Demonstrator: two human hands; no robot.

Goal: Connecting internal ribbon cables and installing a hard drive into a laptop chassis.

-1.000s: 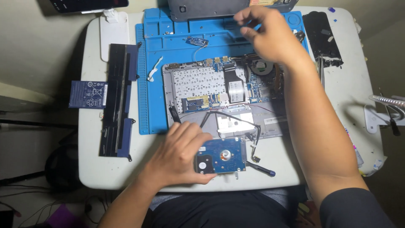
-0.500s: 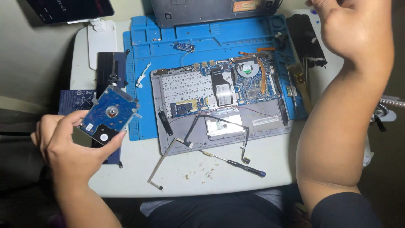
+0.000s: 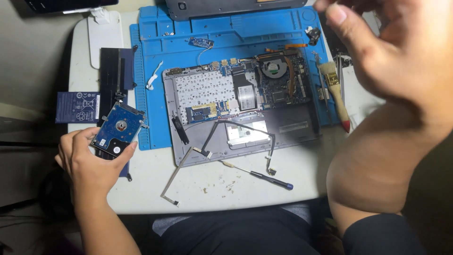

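Left hand (image 3: 89,163) grips the blue hard drive (image 3: 117,129) by its lower edge, over the bench's (image 3: 207,189) left side. Right hand (image 3: 391,52) raised, empty, fingers loose.

Your open lane is the bare white table (image 3: 226,186) along the lower middle of the frame, but a loose ribbon cable (image 3: 175,177) lies across its left part and a screwdriver (image 3: 258,175) across its right. Centre frame is blocked: the opened laptop base (image 3: 240,101) fills the blue mat (image 3: 160,42), with black cables (image 3: 245,130) looping over its front edge. Far right, your raised right hand (image 3: 396,47) and forearm wall off that side, the brush (image 3: 335,92) just beside them. At lower left, your left hand (image 3: 92,163) and the hard drive (image 3: 117,129) crowd the mat's edge, next to the black battery strip (image 3: 111,71).
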